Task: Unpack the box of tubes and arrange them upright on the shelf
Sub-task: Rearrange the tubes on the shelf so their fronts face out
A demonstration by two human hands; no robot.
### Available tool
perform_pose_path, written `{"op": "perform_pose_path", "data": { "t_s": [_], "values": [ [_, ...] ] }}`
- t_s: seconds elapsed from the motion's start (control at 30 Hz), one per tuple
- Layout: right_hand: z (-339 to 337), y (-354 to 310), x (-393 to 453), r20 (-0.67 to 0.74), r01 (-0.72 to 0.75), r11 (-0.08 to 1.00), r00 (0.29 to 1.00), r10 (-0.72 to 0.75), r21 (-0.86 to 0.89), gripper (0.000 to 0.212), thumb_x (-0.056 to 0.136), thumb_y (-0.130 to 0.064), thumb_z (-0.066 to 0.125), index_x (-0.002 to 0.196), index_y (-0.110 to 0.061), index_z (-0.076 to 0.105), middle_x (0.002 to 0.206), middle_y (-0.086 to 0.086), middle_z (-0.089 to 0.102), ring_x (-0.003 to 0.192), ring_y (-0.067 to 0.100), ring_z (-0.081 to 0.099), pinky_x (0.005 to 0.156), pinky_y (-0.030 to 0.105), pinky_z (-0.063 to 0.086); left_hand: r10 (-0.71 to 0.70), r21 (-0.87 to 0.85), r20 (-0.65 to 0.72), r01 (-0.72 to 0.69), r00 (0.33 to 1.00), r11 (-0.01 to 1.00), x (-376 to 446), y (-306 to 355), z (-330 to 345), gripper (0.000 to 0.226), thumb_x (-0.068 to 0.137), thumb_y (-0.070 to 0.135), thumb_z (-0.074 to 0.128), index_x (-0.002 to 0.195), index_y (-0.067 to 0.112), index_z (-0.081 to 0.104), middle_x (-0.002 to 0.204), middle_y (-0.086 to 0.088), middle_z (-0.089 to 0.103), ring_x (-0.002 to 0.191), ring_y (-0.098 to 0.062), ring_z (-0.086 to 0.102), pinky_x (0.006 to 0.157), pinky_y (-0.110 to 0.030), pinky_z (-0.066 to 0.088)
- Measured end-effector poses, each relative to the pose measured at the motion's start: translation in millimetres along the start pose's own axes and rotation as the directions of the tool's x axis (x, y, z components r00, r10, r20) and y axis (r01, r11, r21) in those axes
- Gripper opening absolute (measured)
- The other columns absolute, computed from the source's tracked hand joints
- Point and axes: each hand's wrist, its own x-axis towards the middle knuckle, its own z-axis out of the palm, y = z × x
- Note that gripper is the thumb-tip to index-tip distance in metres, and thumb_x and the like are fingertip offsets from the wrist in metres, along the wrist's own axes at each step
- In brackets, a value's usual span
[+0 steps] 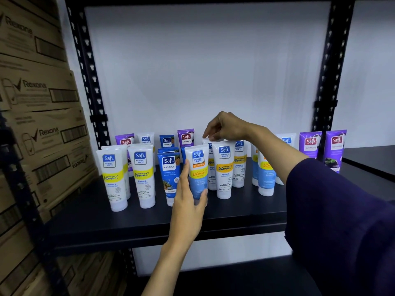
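Two hands busy: left hand (pixel 188 195) grips the oil-control tube (pixel 197 171), right hand (pixel 222 127) pinches a far tube's top (pixel 206 142). Best set it cap-down, level, in the near gap on the shelf (pixel 149 223).

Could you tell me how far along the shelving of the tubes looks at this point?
Mostly done, apparently: many tubes already stand upright on the shelf. In hand: the left hand grips an oil control tube, slightly tilted, and the right hand touches the top of a white tube behind. The box is out of view, so what remains is unclear.
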Motion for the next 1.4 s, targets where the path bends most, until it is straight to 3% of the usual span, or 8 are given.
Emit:
{"op": "perform_pose_path", "data": {
  "t_s": [0.27,0.37,0.53,0.73,0.87,1.1,1.23,1.4],
  "values": [
    [-18,11,-16,-0.131,-0.028,0.999,0.991,0.025,-0.022,0.02,0.085,-0.002,0.067,0.103,-0.011,0.073,0.097,0.004,0.071,0.093,0.013,0.066,0.09,0.026,0.052,0.009,-0.023,0.004,-0.009,1.0,1.0,0,0,-1,0.091,0.09,0.017,0.062,0.135,0.067,0.001,0.148,0.004,0.037,0.133,-0.015,0.042,0.099,-0.02,0.045],
    [-27,20,-24,-0.085,-0.087,0.992,0.993,0.079,-0.091,0.021,0.085,-0.003,0.067,0.105,-0.011,0.072,0.1,0.005,0.072,0.097,0.015,0.065,0.092,0.028,0.051,0.008,-0.027,0.001,-0.008,1.0,1.0,0,0,0,0.091,0.09,0.017,0.062,0.134,0.068,0.001,0.148,0.005,0.036,0.134,-0.014,0.041,0.098,-0.014,0.044],
    [-24,28,-26,0.005,-0.15,0.975,0.988,0.153,-0.163,0.026,0.084,0.0,0.067,0.108,-0.01,0.071,0.106,0.008,0.07,0.1,0.018,0.063,0.091,0.031,0.052,0.019,-0.022,0.001,-0.019,1.0,1.0,0,0,0,0.092,0.09,0.017,0.062,0.134,0.068,0.001,0.148,0.004,0.036,0.134,-0.015,0.041,0.1,-0.03,0.049],
    [-20,29,-25,-0.006,-0.16,0.983,0.987,0.16,-0.093,0.022,0.084,0.003,0.065,0.101,-0.009,0.072,0.101,0.005,0.071,0.097,0.019,0.066,0.087,0.03,0.054,-0.006,-0.017,-0.001,0.006,1.0,1.0,1,-3,1,0.092,0.09,0.016,0.062,0.132,0.07,0.0,0.149,0.005,0.035,0.134,-0.014,0.039,0.091,-0.003,0.04],
    [-21,28,-27,-0.012,-0.158,0.984,0.987,0.158,-0.085,0.025,0.084,0.005,0.063,0.104,-0.008,0.071,0.105,0.007,0.071,0.1,0.019,0.065,0.09,0.031,0.054,-0.014,-0.031,0.005,0.015,1.0,0.999,2,-4,2,0.094,0.09,0.016,0.062,0.13,0.073,-0.001,0.149,0.004,0.035,0.134,-0.014,0.04,0.088,-0.001,0.041],
    [-11,9,-46,-0.276,-0.061,0.998,0.959,0.068,0.032,0.02,0.09,-0.005,0.06,0.106,-0.011,0.071,0.105,0.004,0.07,0.099,0.012,0.06,0.085,0.018,0.043,0.028,-0.026,-0.002,-0.028,1.0,0.999,1,-1,0,0.092,0.09,0.015,0.063,0.136,0.066,0.001,0.15,0.004,0.035,0.135,-0.013,0.039,0.101,-0.032,0.048],
    [12,-2,-67,-0.436,-0.03,0.988,0.895,0.092,0.149,0.023,0.092,-0.016,0.06,0.114,-0.015,0.067,0.118,0.001,0.065,0.111,0.014,0.055,0.095,0.026,0.044,0.025,-0.032,-0.003,-0.025,1.0,0.999,-2,1,-2,0.093,0.09,0.013,0.063,0.136,0.066,0.001,0.149,0.002,0.036,0.134,-0.014,0.041,0.1,-0.025,0.047],
    [67,-7,-99,-0.535,-0.012,0.965,0.83,0.155,0.262,0.063,0.085,-0.014,0.068,0.142,-0.025,0.043,0.138,0.007,0.041,0.129,0.016,0.039,0.108,0.026,0.033,0.029,-0.063,0.0,-0.029,1.0,0.998,-8,4,-7,0.089,0.091,0.009,0.061,0.14,0.057,0.005,0.151,0.003,0.034,0.134,-0.009,0.039,0.098,-0.011,0.042]
  ]
}}
